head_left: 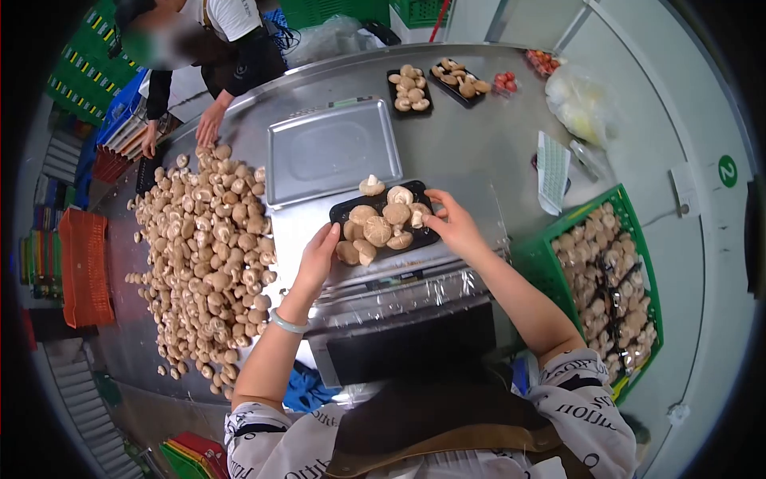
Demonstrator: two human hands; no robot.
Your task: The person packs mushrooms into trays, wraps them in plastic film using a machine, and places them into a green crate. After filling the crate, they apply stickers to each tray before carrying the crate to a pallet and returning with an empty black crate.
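Observation:
A black tray (345, 210) of shiitake mushrooms (377, 230) is in front of me, above the wrapping machine's work surface. My left hand (321, 249) grips the tray's left end, thumb along the side and fingers partly hidden beneath. At the opposite end, my right hand (453, 223) is closed on the tray's edge, its thumb close to a mushroom with a pale stem (419, 217). One mushroom (372, 186) rests stem-up at the tray's far edge. Just beyond the tray lies a metal weighing scale (331, 152).
A large mushroom pile (211, 255) covers the table's left; a co-worker's hand (212, 121) touches its far end. Filled black trays (410, 89), tomatoes (505, 83) and a plastic bag (578, 100) sit farther back. A green crate (650, 295) of packed mushrooms stands right.

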